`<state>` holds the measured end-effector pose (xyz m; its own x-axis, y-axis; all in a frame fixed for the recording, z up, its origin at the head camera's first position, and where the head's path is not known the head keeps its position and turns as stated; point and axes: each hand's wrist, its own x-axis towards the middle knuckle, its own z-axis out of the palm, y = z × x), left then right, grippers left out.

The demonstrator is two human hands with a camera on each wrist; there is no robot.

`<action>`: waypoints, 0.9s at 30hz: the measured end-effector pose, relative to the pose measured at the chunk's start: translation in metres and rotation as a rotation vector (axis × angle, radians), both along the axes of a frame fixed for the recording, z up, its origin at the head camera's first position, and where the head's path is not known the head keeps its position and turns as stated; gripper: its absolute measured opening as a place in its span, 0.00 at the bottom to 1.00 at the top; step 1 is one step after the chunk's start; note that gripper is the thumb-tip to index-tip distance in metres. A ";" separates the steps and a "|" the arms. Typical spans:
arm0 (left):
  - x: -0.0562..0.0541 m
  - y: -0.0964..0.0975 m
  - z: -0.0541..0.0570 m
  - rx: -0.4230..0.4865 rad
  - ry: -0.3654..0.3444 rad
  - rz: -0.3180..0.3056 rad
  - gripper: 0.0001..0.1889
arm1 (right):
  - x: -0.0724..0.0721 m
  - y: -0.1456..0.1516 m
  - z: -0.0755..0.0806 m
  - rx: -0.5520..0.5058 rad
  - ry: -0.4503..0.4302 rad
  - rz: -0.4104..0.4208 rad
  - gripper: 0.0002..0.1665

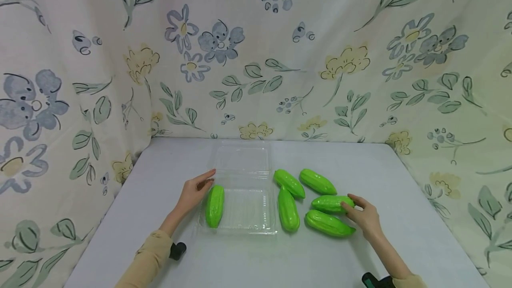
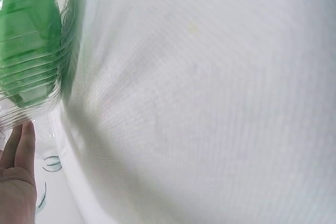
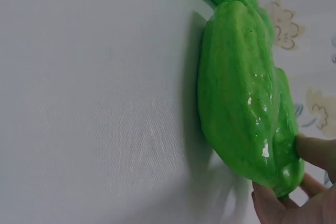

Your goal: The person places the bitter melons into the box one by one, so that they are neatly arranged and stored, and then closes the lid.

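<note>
My right hand (image 1: 366, 219) pinches the right end of a glossy green bitter melon (image 1: 328, 204) between thumb and fingers. In the right wrist view, another bitter melon (image 3: 236, 87) lies in front of the pinched one and partly hides it. At the left side of an open clear plastic clamshell box (image 1: 246, 230), my left hand (image 1: 193, 193) touches the edge near the hinge. Its fingers (image 2: 25, 148) look fairly straight in the left wrist view, with the tips right at the box's wall. One bitter melon (image 1: 215, 206) lies lengthwise inside the box, along its left side.
Just right of the box, two bitter melons touch, one (image 1: 289, 210) below the other (image 1: 290, 183). Another bitter melon (image 1: 318, 182) lies behind the pinched one. The box's clear lid (image 1: 242, 159) lies back on the white table (image 1: 340, 154). A floral curtain (image 1: 256, 48) hangs behind.
</note>
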<state>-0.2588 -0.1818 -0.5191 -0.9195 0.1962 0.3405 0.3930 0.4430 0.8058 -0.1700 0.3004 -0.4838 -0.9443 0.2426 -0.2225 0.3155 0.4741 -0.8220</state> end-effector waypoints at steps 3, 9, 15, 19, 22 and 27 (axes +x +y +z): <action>0.001 0.000 0.001 -0.013 -0.008 0.007 0.20 | -0.001 0.002 0.001 -0.005 0.004 0.003 0.36; 0.001 0.001 0.002 -0.020 -0.037 0.015 0.21 | -0.003 0.005 0.005 -0.031 0.001 0.000 0.38; 0.000 0.000 0.000 -0.016 -0.017 0.002 0.21 | -0.003 0.006 0.013 -0.074 0.006 -0.004 0.38; 0.001 0.001 0.001 -0.016 0.007 0.005 0.21 | -0.004 0.008 0.019 -0.079 0.013 -0.003 0.38; 0.005 0.004 0.008 -0.009 0.016 0.002 0.20 | -0.005 0.009 0.023 -0.081 0.028 -0.007 0.39; 0.017 0.009 0.031 -0.007 -0.002 -0.009 0.20 | -0.009 0.007 0.029 -0.094 0.075 0.007 0.40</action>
<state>-0.2420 -0.1728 -0.4884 -0.9185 0.2067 0.3370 0.3951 0.4454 0.8035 -0.1790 0.3078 -0.4547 -0.9608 0.2167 -0.1728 0.2483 0.3956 -0.8842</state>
